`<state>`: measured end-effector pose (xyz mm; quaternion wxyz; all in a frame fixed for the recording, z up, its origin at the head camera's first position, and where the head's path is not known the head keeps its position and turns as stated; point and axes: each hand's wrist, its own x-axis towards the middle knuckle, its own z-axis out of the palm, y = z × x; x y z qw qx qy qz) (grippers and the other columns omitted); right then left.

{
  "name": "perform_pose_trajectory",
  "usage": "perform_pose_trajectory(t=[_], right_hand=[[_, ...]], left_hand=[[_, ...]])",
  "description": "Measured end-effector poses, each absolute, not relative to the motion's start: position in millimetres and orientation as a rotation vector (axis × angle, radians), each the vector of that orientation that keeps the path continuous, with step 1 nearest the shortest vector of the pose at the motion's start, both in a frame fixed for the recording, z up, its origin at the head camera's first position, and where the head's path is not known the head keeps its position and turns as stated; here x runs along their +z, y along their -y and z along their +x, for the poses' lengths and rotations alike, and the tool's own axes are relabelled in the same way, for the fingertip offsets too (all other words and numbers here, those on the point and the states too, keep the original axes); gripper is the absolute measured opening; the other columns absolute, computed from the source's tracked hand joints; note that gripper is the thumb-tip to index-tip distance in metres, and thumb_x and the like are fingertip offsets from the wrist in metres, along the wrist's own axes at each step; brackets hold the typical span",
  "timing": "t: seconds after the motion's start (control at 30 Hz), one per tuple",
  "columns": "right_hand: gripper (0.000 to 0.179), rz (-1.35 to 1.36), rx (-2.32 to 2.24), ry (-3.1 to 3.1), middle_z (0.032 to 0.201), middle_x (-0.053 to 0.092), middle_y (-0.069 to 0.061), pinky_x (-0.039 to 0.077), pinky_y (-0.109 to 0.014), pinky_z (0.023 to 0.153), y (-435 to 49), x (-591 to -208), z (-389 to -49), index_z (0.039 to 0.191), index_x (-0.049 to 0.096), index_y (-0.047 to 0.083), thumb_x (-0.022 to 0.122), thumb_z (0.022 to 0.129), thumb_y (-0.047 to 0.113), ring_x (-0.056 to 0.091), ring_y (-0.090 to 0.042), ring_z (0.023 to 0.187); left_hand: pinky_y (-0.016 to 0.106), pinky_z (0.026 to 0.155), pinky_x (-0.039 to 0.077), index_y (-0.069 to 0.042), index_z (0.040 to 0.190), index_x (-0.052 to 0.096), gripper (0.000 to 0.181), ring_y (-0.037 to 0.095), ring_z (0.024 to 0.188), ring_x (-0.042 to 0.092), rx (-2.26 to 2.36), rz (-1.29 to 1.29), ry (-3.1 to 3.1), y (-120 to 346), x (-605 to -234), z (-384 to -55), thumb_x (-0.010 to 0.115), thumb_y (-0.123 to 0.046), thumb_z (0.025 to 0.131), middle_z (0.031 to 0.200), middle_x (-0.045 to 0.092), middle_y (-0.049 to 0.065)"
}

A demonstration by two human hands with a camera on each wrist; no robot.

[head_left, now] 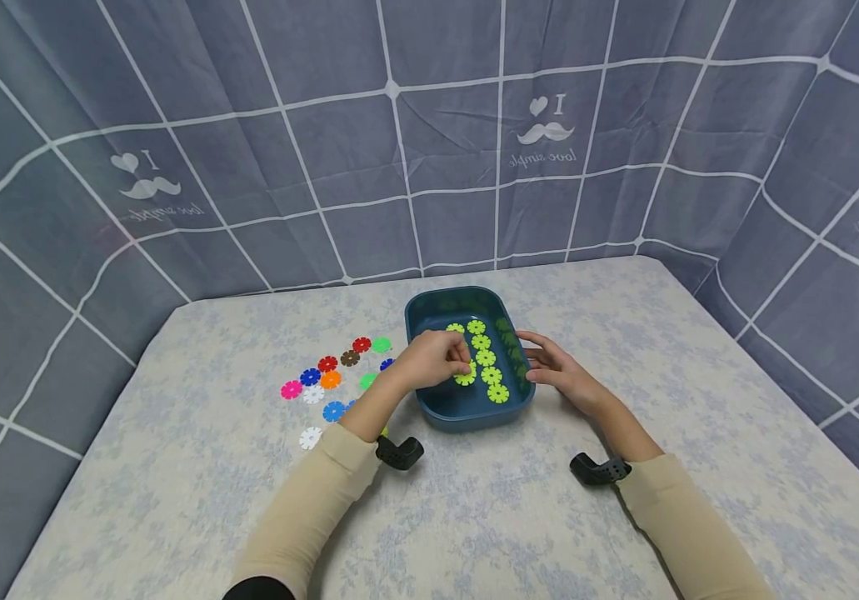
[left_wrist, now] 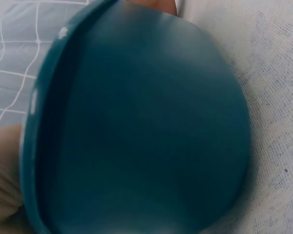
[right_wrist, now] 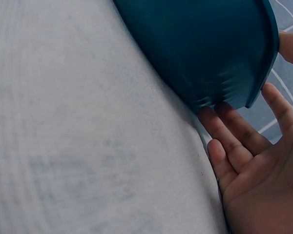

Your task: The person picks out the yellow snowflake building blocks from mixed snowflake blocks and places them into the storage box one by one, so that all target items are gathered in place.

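A dark teal plastic bin (head_left: 459, 418) stands on the table with yellow-green snowflake discs (head_left: 491, 375) lying in it, several of them in a line along its right side. Reaching over the bin's left wall, my left hand (head_left: 436, 360) pinches a yellow-green snowflake disc (head_left: 465, 379) close over the bin floor. My right hand (head_left: 562, 375) is at the bin's right wall with its fingers spread. In the right wrist view its fingertips (right_wrist: 224, 108) meet the outer wall. The left wrist view shows mostly the bin's outer wall (left_wrist: 146, 117), which hides the left fingers.
Left of the bin, loose snowflake discs lie on the table, among them a pink disc (head_left: 291, 390), an orange disc (head_left: 331, 380) and a white disc (head_left: 310, 437). My left forearm partly covers this group. A grey-blue checked curtain (head_left: 444, 225) hangs behind the table.
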<state>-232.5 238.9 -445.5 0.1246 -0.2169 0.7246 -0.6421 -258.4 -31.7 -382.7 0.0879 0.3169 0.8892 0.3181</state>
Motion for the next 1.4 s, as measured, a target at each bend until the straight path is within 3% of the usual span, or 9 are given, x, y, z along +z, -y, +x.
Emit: perform_pose_trajectory(t=[1.4], right_hand=[[0.066,-0.654,-1.866,-2.118,0.149,0.03,-0.031,0.044,-0.026,0.094,-240,-448,-234,0.155,0.019,0.007,0.052,0.098,0.008,0.038,-0.048,0.13]], left_hand=[[0.028,0.067,0.048,-0.013,0.087,0.065,0.016,0.013,0.077,0.059,0.597,0.9,-2.628,9,-396,-276,0.08,-0.013,0.082,0.082,0.063,-0.002]])
